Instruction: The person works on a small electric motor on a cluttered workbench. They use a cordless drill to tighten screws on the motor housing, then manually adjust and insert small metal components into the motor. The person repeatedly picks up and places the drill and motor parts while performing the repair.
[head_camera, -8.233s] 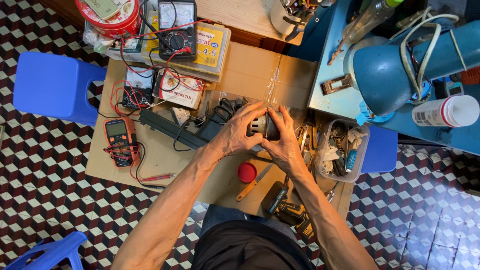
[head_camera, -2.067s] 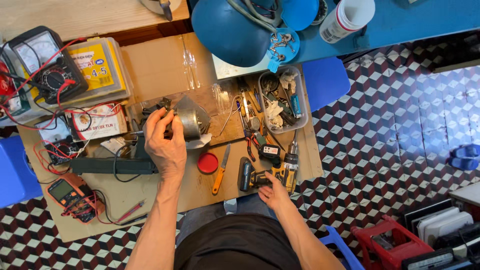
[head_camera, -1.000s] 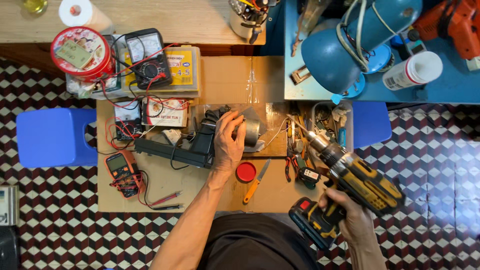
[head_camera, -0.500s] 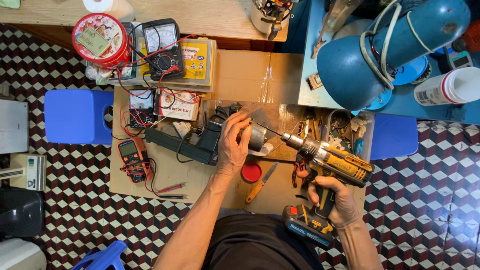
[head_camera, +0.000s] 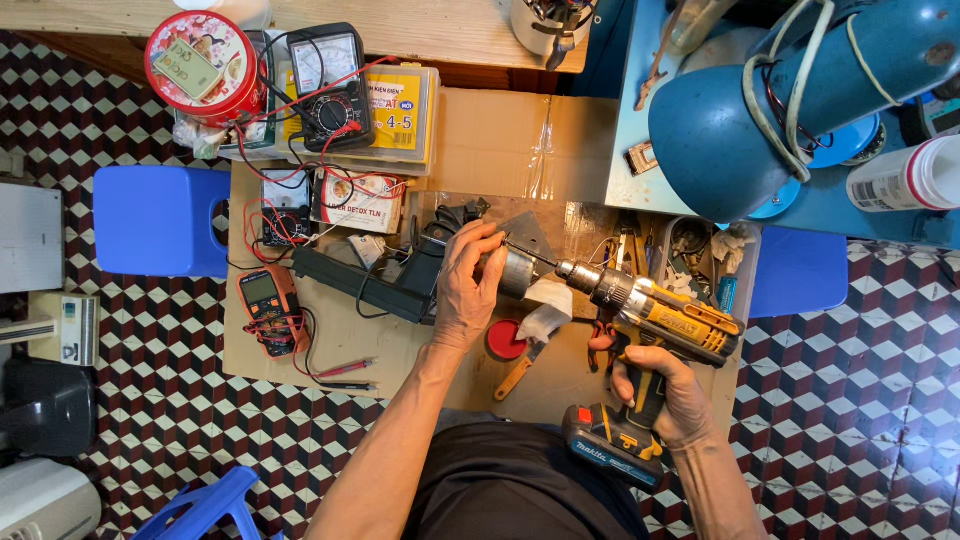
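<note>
A blue plastic stool (head_camera: 160, 220) stands just beside the left edge of the brown cardboard work sheet (head_camera: 490, 140). An orange handheld multimeter (head_camera: 265, 300) lies near that edge, its red leads trailing over bare cardboard toward the sheet's near edge. The left hand (head_camera: 468, 285) is closed around a small grey cylindrical motor (head_camera: 515, 272), at the centre of the sheet. A red round lid (head_camera: 505, 340) lies just below it. The right hand (head_camera: 665, 390) grips the handle of a yellow-and-black cordless drill (head_camera: 655, 315), whose bit tip meets the motor. A clear plastic parts tray (head_camera: 700, 250) crowds the right edge.
</note>
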